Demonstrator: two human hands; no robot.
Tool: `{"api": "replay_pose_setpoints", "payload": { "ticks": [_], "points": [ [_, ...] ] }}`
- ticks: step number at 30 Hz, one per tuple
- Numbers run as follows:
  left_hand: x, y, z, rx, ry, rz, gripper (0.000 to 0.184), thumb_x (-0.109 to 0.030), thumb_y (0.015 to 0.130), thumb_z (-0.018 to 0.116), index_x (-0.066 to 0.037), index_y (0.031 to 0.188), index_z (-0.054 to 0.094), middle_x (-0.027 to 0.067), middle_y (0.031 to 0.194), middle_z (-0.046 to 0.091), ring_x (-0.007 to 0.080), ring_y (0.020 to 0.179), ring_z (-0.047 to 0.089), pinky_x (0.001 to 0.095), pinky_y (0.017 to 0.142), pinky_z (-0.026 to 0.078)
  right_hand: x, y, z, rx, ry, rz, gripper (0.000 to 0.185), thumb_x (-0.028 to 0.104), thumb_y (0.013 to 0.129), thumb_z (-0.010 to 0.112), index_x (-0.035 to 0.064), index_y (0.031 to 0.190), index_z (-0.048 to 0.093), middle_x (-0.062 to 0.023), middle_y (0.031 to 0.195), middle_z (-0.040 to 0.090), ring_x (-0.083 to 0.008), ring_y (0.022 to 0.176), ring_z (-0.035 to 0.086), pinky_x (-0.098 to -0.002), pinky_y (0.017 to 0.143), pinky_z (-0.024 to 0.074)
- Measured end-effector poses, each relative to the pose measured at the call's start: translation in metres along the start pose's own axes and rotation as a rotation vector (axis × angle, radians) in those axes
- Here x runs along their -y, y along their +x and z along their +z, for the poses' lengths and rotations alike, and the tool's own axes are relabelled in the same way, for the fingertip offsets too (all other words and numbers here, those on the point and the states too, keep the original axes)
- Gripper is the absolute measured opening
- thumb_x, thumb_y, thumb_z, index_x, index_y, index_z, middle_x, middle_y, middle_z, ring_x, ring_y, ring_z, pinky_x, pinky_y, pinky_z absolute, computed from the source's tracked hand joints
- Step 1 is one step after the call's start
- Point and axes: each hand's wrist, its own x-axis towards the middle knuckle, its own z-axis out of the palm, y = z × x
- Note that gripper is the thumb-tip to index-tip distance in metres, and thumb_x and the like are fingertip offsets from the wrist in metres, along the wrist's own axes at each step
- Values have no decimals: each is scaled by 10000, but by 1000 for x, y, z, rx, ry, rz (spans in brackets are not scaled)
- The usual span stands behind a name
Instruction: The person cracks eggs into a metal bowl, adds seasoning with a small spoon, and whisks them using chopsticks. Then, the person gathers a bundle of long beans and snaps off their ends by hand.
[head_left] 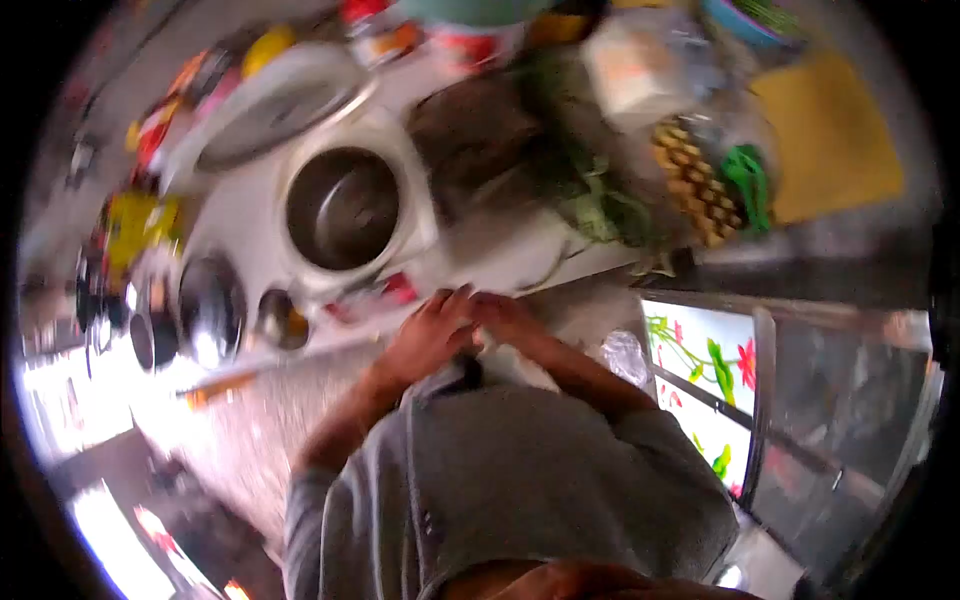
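Observation:
My left hand [437, 330] and my right hand [503, 318] meet in front of my body, close to the counter's front edge. Both are blurred, their fingers overlap, and I cannot make out anything between them. Just beyond them on the counter [490, 243] lies a red and white packet [372, 299]. Past it stands a white cooker with its lid up and a dark, round inner pot [343, 208]. Leafy greens [607, 210] lie beyond my hands to the right, beside a dark brown cloth or bag [470, 125].
Metal bowls [211, 305] and a small cup [283, 320] stand at the left. Toward the back right are an egg tray [697, 182], a green bundle [746, 184] and a yellow board [830, 140]. A glass-fronted cabinet with a floral panel [703, 352] is below right.

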Motion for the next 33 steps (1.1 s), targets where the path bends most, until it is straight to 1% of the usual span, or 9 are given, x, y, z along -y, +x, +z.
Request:
{"api": "replay_pose_setpoints", "payload": {
  "ticks": [4,9,11,13,15,19,21,27,33],
  "points": [
    [45,-72,-19,-87,-281,-8,493,-168,778,553,-62,1217,357,197,1108,443,364,1002,458,419,819,411,14,3,74,40,29,127,289,271,864,431,-4,912,506,-72,722,539,-158,637,526,-266,575,421],
    [134,-178,-73,-56,-808,-307,273,-118,809,510,-24,1066,497,65,880,546,127,808,505,222,703,402,-63,30,151,-252,611,309,283,265,861,434,7,960,492,-89,751,552,-181,681,548,-293,599,452],
    [189,-218,-73,-318,-681,-133,236,-222,861,447,-15,940,528,35,699,522,89,600,480,215,559,391,-85,45,192,-378,751,318,276,250,858,436,10,985,485,-96,772,558,-193,710,556,-307,620,465],
    [215,-256,-96,-91,-1172,-566,366,-373,871,388,-36,909,525,30,687,524,58,488,412,201,433,324,-98,50,227,-350,744,205,274,238,864,434,24,1030,475,-104,859,560,-209,762,563,-321,680,475],
    [244,-276,-99,-71,-1536,-612,487,-488,874,303,-50,745,474,4,583,433,61,418,317,205,373,227,-100,66,268,-389,761,214,290,198,853,464,19,1079,440,-109,956,541,-203,817,552,-307,723,472],
    [282,-285,-97,-3,-1958,-604,489,-503,880,235,-77,751,438,10,568,419,91,413,300,224,371,221,-56,91,349,-422,301,92,281,126,839,497,42,1100,437,-89,959,544,-159,810,536,-277,692,449],
    [278,-282,-98,50,-2111,-639,478,-501,882,215,-90,762,430,14,567,417,100,412,297,230,372,222,-36,103,378,-488,-479,-260,304,88,805,554,22,1082,447,-82,981,526,-141,788,522,-265,670,431],
    [281,-275,-98,31,-2146,-678,425,-472,892,200,-134,818,446,18,578,440,114,402,306,238,353,213,-27,130,411,-690,-1114,-973,434,122,699,665,21,1068,460,-152,987,493,-267,825,520,-330,694,448],
    [274,-271,-101,-87,-2004,-740,359,-359,906,243,-117,894,507,16,686,546,135,496,484,251,408,354,-48,136,413,-597,-1053,-785,428,136,693,667,57,1070,480,-150,999,501,-323,908,519,-373,737,454]
  ]
}}
